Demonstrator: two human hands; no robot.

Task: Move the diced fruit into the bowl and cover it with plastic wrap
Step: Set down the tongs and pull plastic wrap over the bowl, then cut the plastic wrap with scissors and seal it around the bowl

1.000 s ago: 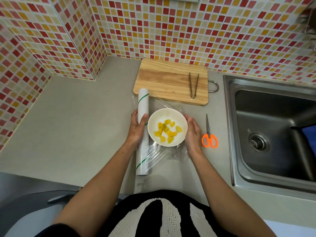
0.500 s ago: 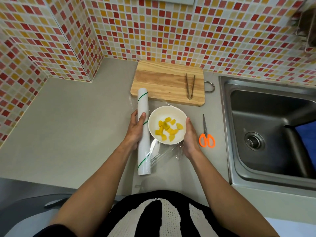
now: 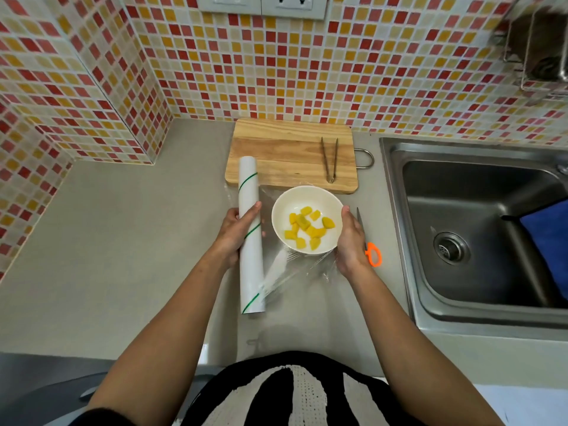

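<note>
Fruit first: from the head view, your only view, the diced fruit (image 3: 308, 227) already lies in the white bowl (image 3: 284, 207), so the moving part of the task looks done and the wooden cutting board (image 3: 285, 149) at the back edge of the counter (image 3: 123, 241) carries only the tongs (image 3: 329, 159). The bowl stands on the counter just in front of the board, on a sheet of plastic wrap (image 3: 295, 269) drawn out from the roll (image 3: 250, 238) that lies just left of it. Your left hand (image 3: 236, 232) grips that roll around its middle, thumb over the top and the fingers (image 3: 231, 215) curled behind it. Your right hand (image 3: 350, 241) is against the bowl's right side, thumb up by the rim; whether its other fingers cup the bowl or pinch the film beneath, you cannot tell from here. Beside that hand, toward the sink (image 3: 473, 229), the orange-handled scissors (image 3: 370, 244) lie partly hidden. Covering is what remains: the film lies under and in front of the bowl, bunched toward the near edge, not over the rim, so by my judgement you have yet to bring it across the top, cut it free and press it down.
</note>
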